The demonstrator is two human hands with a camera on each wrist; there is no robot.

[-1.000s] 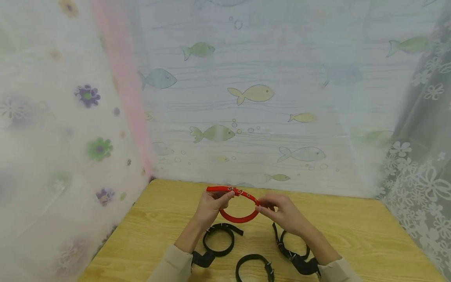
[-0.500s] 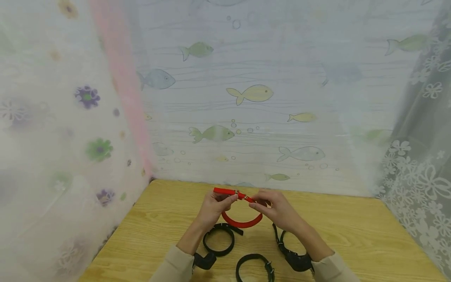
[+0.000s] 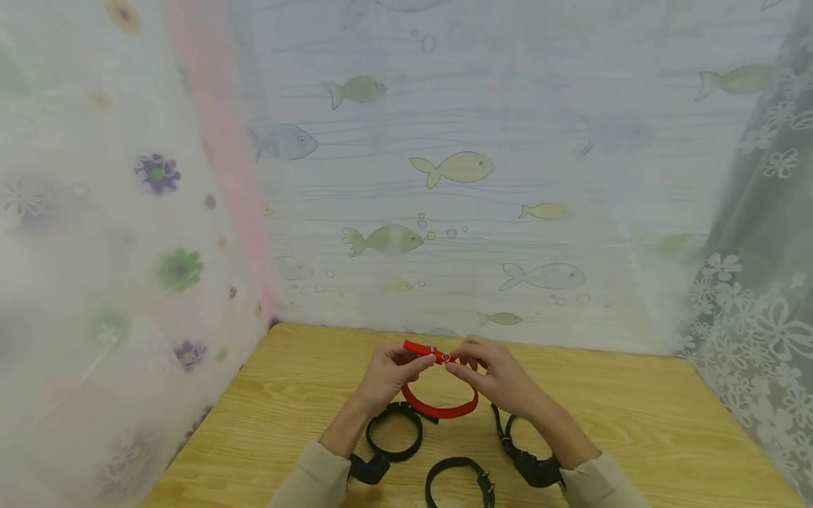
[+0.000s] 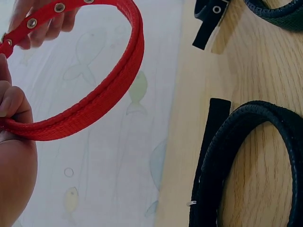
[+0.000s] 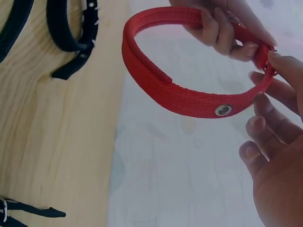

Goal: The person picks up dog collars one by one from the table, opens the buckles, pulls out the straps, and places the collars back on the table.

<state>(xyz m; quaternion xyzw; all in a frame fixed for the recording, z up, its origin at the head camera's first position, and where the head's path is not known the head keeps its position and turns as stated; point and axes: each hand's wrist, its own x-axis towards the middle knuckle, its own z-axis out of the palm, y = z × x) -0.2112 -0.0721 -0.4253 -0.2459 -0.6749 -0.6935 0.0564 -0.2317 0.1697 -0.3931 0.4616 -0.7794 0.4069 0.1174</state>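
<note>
A red collar (image 3: 442, 412) with metal eyelets and a buckle is held up above the table, closed into a loop. My left hand (image 3: 382, 375) pinches it just left of the buckle, where the free strap end sticks out. On the buckle's other side, my right hand (image 3: 497, 370) pinches the strap between thumb and fingers. Eyelets run along the red collar (image 4: 102, 101) near the hands in the left wrist view. From the right wrist, the red collar (image 5: 175, 97) shows one eyelet beside my right fingers; the buckle itself is mostly covered by fingertips.
Black collars lie on the wooden table (image 3: 305, 395): one black collar (image 3: 394, 460) at left, another black collar (image 3: 457, 462) near the front edge, and a third black collar (image 3: 508, 444) partly behind the right forearm. A fish-patterned curtain (image 3: 457, 212) rises behind the table.
The right hand has slid left along the red strap to the buckle. The left hand has shifted slightly right, and the collar's loop hangs a little lower and further right.
</note>
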